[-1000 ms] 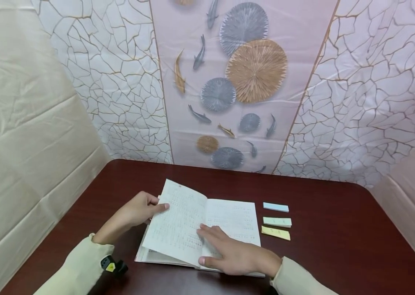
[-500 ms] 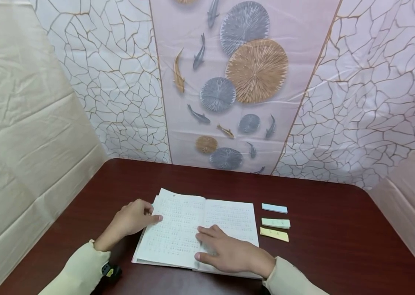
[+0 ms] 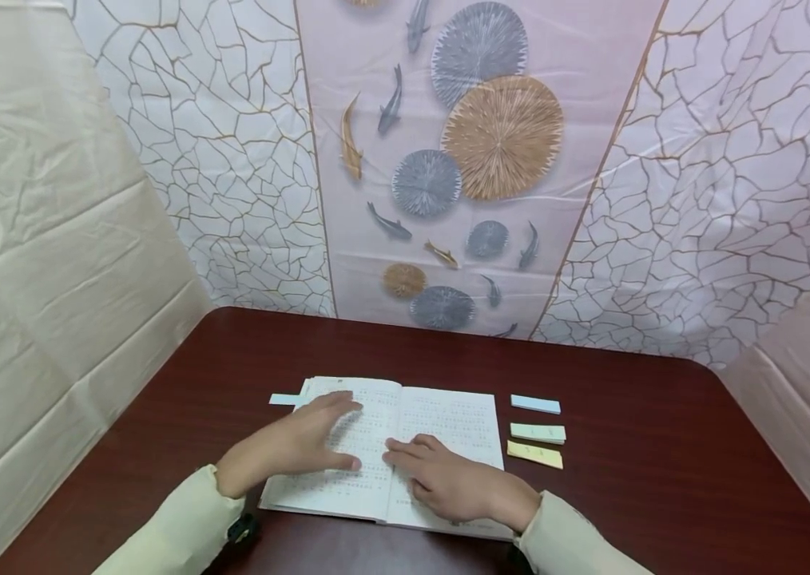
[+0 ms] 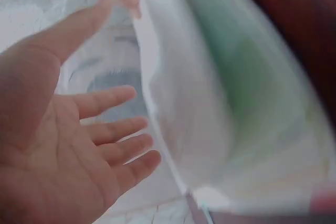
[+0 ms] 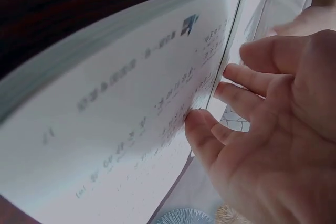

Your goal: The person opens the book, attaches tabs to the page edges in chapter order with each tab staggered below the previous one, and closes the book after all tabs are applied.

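A book [image 3: 451, 419] lies open on the dark red table, with printed text on both pages. My left hand [image 3: 297, 439] hovers over its left page, fingers spread and thumb apart; the left wrist view shows the palm [image 4: 63, 150] holding nothing. My right hand [image 3: 451, 483] rests on the right page, fingertips at the gutter. In the right wrist view its fingers [image 5: 202, 135] touch the paper, slightly bent. A light blue paper tab [image 3: 284, 399] sticks out past the book's left edge near the top, its inner end hidden.
Right of the book lie three small stacks of paper strips in a column: blue [image 3: 536, 404], green [image 3: 538, 433] and yellow [image 3: 534, 454]. A patterned cloth [image 3: 434, 184] hangs behind the table [image 3: 664, 447]. Beige cloth [image 3: 53, 239] lines the left side.
The lifted left page has come down flat. My left hand has let go of its edge and moved right over the page, uncovering the blue tab. My right hand has stayed at the gutter.
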Available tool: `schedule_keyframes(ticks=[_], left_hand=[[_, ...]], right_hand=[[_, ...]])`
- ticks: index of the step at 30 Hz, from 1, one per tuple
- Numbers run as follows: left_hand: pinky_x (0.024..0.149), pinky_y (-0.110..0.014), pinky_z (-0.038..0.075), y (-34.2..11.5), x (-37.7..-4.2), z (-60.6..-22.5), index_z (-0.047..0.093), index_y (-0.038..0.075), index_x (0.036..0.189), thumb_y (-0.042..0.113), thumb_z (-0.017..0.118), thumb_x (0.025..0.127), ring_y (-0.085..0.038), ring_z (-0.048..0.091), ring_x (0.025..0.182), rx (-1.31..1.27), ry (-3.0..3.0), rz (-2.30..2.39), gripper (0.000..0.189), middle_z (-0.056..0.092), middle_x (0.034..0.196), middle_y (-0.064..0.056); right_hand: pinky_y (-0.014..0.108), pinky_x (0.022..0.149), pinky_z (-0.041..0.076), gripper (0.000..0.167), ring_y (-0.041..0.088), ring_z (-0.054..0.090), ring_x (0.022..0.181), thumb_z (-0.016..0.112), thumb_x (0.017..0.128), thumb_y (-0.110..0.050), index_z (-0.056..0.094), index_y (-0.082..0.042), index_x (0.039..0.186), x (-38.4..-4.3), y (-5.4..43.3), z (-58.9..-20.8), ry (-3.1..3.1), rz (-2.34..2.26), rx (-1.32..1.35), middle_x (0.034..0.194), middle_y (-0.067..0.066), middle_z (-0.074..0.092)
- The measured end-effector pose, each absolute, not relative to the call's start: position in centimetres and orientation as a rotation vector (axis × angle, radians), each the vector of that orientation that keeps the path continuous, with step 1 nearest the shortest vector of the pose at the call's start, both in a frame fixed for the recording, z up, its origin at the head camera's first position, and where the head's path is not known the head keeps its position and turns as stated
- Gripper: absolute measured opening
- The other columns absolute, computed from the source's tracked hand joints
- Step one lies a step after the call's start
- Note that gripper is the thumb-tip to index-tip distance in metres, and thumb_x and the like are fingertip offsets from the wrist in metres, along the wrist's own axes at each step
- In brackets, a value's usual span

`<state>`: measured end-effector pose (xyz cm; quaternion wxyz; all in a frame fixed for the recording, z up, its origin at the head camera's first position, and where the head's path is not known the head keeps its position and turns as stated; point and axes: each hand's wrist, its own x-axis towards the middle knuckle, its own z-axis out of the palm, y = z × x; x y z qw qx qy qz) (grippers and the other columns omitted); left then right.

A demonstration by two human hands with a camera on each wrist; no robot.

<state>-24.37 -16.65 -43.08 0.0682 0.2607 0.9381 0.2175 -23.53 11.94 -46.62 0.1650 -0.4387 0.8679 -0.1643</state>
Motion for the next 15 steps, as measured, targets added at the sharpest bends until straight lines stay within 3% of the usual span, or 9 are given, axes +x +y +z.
schedule_keyframes(ticks=[4, 8, 15], left_hand=[[0.121, -0.058, 0.034, -15.3, -24.0, -43.9, 0.049, 0.007, 0.157, 0.054, 0.083, 0.088, -0.041, 0.031, 0.156, 0.863, 2.804, 0.55, 0.09, 0.033, 0.168, -0.021], [0.123, -0.057, 0.032, -14.4, -23.6, -44.2, 0.049, 0.007, 0.157, 0.053, 0.082, 0.089, -0.041, 0.03, 0.156, 0.919, 2.794, 0.504, 0.088, 0.033, 0.169, -0.021], [0.123, -0.055, 0.032, -13.5, -23.6, -44.0, 0.046, 0.013, 0.16, 0.049, 0.082, 0.091, -0.036, 0.03, 0.157, 0.835, 2.717, 0.494, 0.086, 0.032, 0.17, -0.016]], right_hand=[[0.055, 0.121, 0.035, 0.055, 0.031, 0.026, 0.157, 0.042, 0.115, -0.023, 0.028, -0.026, 0.168, -24.8, 12.3, -49.4, 2.469, -0.452, -1.317, 0.175, -0.001, 0.022], [0.054, 0.12, 0.036, 0.058, 0.029, 0.025, 0.157, 0.046, 0.113, -0.024, 0.027, -0.029, 0.168, -25.5, 12.3, -50.6, 2.502, -0.386, -1.355, 0.175, -0.005, 0.019], [0.058, 0.121, 0.033, 0.065, 0.035, 0.023, 0.158, 0.051, 0.11, -0.016, 0.026, -0.027, 0.169, -24.2, 12.6, -49.3, 2.489, -0.455, -1.29, 0.176, -0.004, 0.018]])
